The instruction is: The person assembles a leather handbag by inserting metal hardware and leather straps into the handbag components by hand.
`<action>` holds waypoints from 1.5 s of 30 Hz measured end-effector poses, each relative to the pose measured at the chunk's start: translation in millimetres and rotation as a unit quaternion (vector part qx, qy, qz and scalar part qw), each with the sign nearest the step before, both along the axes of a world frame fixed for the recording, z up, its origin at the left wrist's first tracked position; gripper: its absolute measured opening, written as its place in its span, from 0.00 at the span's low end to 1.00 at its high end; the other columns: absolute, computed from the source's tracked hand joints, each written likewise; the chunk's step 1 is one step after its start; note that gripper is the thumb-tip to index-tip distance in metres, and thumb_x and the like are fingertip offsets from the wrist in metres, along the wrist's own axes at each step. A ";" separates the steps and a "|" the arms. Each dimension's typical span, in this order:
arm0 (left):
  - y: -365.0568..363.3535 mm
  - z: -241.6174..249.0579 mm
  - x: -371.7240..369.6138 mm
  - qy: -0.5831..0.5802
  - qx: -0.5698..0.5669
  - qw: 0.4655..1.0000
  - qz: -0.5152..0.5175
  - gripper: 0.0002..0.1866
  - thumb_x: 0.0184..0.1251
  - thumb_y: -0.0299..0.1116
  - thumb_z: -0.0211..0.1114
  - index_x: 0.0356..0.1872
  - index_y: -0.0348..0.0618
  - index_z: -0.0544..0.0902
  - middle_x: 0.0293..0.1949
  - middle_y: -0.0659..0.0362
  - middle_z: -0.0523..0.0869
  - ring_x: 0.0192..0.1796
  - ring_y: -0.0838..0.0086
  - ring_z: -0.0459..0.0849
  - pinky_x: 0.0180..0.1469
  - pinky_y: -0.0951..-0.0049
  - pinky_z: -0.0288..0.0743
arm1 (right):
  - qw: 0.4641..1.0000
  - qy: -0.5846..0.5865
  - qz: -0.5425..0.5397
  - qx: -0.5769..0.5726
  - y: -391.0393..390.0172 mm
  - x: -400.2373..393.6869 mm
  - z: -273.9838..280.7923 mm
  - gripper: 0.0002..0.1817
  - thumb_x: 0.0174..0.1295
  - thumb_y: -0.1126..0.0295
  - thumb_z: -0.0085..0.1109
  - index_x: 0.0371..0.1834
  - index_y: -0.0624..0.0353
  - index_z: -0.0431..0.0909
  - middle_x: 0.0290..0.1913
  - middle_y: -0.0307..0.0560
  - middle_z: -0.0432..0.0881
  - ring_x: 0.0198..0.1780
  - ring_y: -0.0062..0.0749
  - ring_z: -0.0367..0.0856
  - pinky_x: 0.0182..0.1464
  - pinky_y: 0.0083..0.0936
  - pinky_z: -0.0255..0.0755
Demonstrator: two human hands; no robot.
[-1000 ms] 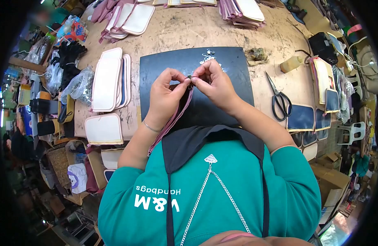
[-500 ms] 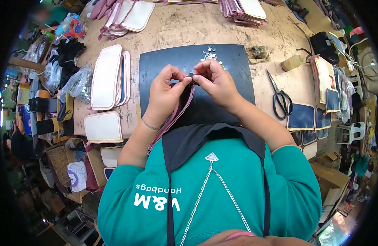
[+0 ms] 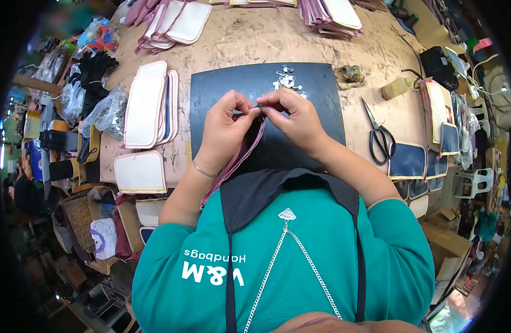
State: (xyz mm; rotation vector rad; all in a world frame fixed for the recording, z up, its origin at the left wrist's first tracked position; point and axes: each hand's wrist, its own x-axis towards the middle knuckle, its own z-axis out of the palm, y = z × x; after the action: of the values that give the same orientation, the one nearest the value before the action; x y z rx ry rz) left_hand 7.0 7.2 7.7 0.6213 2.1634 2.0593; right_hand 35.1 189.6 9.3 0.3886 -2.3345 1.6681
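Over the dark mat (image 3: 211, 83), my left hand (image 3: 230, 125) and my right hand (image 3: 294, 119) meet, thumbs and fingers pinched round a small dark piece (image 3: 259, 105). From between the fingertips a pink-edged strip of material (image 3: 245, 152) hangs down past my left wrist to my lap. Its upper end is partly hidden by the fingers. Small metal fittings (image 3: 287, 80) lie in a loose pile on the mat, just beyond my right hand.
White panels (image 3: 144, 114) are stacked left of the mat. To the right lie black-handled scissors (image 3: 379, 136), a small bottle (image 3: 397, 87) and dark blue panels (image 3: 406, 161). Pink-edged stacks (image 3: 336, 15) stand at the table's far side.
Both hands stay together, with the fingers shifted slightly around the small piece. My right hand has moved slightly downward, showing more of the metal fittings.
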 end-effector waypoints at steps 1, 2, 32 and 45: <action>-0.3 -1.7 -0.2 -0.008 0.009 1.000 -0.002 0.09 0.65 0.21 0.67 0.31 0.38 0.74 0.31 0.61 0.80 0.37 0.81 0.76 0.42 0.79 0.74 | 1.000 0.004 -0.002 0.007 0.0 0.6 0.3 0.09 0.60 0.79 0.63 0.44 0.63 0.84 0.38 0.47 0.82 0.39 0.33 0.83 0.43 0.26 0.77; 0.3 -3.0 0.5 -0.013 0.020 1.000 -0.001 0.10 0.65 0.20 0.67 0.30 0.39 0.73 0.31 0.61 0.80 0.37 0.81 0.76 0.42 0.79 0.73 | 1.000 0.010 -0.003 0.013 -1.0 0.3 0.7 0.10 0.60 0.79 0.63 0.44 0.63 0.84 0.37 0.47 0.82 0.39 0.34 0.83 0.43 0.26 0.77; 1.1 -9.7 -0.5 -0.092 0.091 0.991 0.041 0.06 0.65 0.22 0.68 0.37 0.38 0.78 0.35 0.62 0.82 0.39 0.82 0.79 0.44 0.80 0.75 | 0.989 -0.087 0.039 -0.113 -9.4 0.1 -11.8 0.12 0.63 0.77 0.63 0.50 0.61 0.79 0.35 0.40 0.79 0.43 0.26 0.82 0.47 0.24 0.78; -14.5 -8.5 -6.1 -0.077 0.018 0.997 -0.012 0.10 0.66 0.18 0.65 0.45 0.38 0.76 0.40 0.61 0.81 0.45 0.80 0.81 0.51 0.79 0.76 | 0.978 -0.113 0.033 -0.174 -10.9 -7.2 -25.1 0.15 0.63 0.75 0.66 0.51 0.61 0.76 0.43 0.42 0.82 0.45 0.23 0.81 0.50 0.23 0.77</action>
State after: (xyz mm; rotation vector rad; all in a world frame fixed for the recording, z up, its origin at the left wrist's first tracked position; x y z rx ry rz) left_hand 0.9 -7.3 -0.8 0.4727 2.0291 2.0646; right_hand 27.9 178.7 -15.8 0.2179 -2.1292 2.2048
